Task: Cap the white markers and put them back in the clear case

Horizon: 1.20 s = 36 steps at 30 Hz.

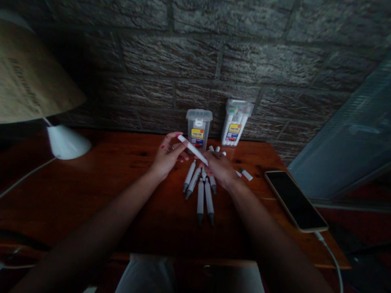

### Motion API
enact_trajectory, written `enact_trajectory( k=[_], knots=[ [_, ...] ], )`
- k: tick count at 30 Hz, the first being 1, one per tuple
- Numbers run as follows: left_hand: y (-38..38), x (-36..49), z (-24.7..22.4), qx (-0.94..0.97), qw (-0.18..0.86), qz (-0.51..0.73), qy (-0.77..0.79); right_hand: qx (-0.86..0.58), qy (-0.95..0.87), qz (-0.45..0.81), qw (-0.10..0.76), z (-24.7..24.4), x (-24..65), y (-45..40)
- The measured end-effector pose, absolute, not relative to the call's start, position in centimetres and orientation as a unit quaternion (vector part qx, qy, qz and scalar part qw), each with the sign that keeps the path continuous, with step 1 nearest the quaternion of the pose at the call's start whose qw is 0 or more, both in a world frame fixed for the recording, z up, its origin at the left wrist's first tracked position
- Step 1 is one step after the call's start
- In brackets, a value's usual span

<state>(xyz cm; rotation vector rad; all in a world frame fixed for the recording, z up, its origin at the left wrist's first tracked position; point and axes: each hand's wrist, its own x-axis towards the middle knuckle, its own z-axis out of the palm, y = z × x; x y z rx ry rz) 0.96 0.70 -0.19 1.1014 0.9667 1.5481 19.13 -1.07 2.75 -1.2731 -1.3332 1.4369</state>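
Observation:
A white marker (193,149) with a pink end is held slantwise between both hands above the table. My left hand (168,156) pinches it near the pink end. At its lower end, the fingers of my right hand (219,166) close around it. Below them several grey-white markers (200,200) lie fanned out on the wood, dark tips toward me. Behind the hands stands a clear plastic marker case (200,117) with a yellow label. To its right, a second case (236,123) is packed with white markers. Small loose caps (246,175) lie right of my right hand.
A phone (296,201) with a cable plugged in lies at the right of the wooden table (101,171). A lamp with a paper shade (12,76) and white base (66,142) stands at left. The stone wall (195,56) rises behind.

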Motion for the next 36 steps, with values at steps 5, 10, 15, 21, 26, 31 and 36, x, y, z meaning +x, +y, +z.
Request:
enact_trajectory(
  k=[5, 10, 15, 21, 26, 31, 36],
  knots=[
    [1.0, 0.5, -0.3, 0.425, 0.483, 0.648, 0.407, -0.438, -0.463, 0.653, 0.409, 3.0, 19.4, -0.9],
    [1.4, -0.1, -0.6, 0.403, 0.491, 0.651, 0.417, -0.405, -0.342, 0.716, 0.454, 3.7, 19.4, -1.0],
    [1.4, -0.3, -0.3, 0.380, 0.502, 0.664, 0.403, -0.410, -0.334, 0.721, 0.448, 4.0, 19.2, -1.3],
    [1.6, -0.6, -0.5, 0.383, 0.492, 0.675, 0.394, -0.415, -0.391, 0.741, 0.355, 4.1, 19.6, -1.6],
    [2.2, -1.1, -0.8, 0.376, 0.463, 0.686, 0.416, -0.413, -0.424, 0.716, 0.371, 4.0, 19.5, -1.5],
    [1.8, -0.7, -0.2, 0.350, 0.460, 0.694, 0.429, -0.440, -0.439, 0.660, 0.422, 3.3, 19.2, -1.3],
    [1.0, 0.3, 0.8, 0.322, 0.466, 0.692, 0.447, -0.465, -0.495, 0.579, 0.451, 2.1, 19.1, -0.6]
  ],
)
